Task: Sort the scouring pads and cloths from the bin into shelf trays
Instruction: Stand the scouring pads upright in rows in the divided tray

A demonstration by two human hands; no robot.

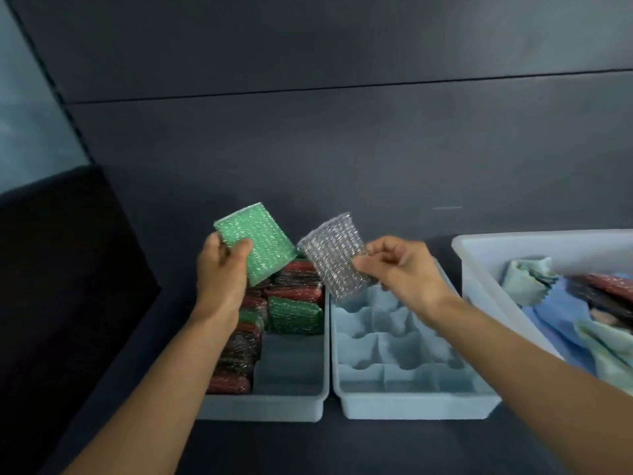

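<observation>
Holding green pad [260, 241], silver pad [334, 255], perhaps touching

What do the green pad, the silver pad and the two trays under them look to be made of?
The green pad: glittery metallic-thread mesh, possibly over sponge; rows of bright flecks. The silver pad: same knit-like mesh, all silvery. The pad-filled tray and the neighbouring tray: probably moulded plastic, pale, matte, smooth rounded rims.

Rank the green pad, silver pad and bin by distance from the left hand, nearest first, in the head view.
1. Green pad: held in the left hand.
2. Silver pad: to its right, in the right hand.
3. Bin: far right.
</observation>
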